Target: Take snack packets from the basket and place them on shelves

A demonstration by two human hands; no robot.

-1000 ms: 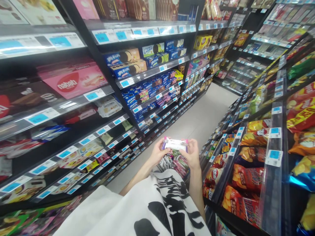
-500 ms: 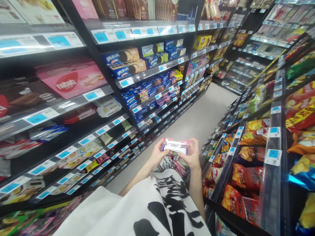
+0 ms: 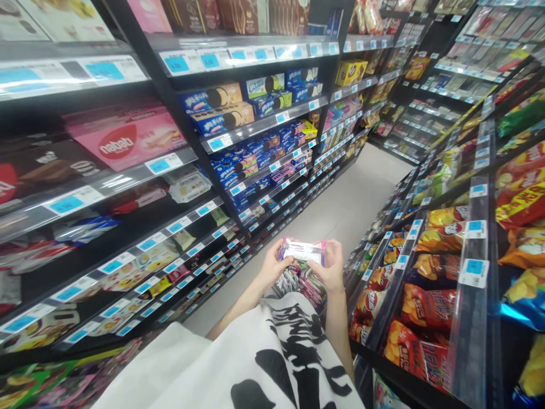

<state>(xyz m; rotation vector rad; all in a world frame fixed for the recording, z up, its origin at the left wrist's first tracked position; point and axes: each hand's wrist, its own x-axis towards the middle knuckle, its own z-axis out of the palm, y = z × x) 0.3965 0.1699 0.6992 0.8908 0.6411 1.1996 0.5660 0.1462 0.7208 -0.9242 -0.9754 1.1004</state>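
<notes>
A small wrapped snack bar (image 3: 303, 251), white with pink and purple ends, is held level in front of my body. My left hand (image 3: 273, 264) grips its left end, thumb over the near face. At the right end, my right hand (image 3: 331, 267) pinches it the same way, with the fingers behind. Below the bar, close to my shirt, lies a heap of small wrapped packets (image 3: 300, 283), silvery, pink and green. What holds this heap is hidden by my hands and shirt. The print on the bar is too small to read.
Shelves with blue-and-white price tags line both sides. Blue cookie boxes (image 3: 223, 116) and a pink wafer box (image 3: 128, 136) stand on the left. Red chip bags (image 3: 428, 307) fill the right rack, close to my right arm. A grey floor aisle (image 3: 349, 187) runs ahead between them.
</notes>
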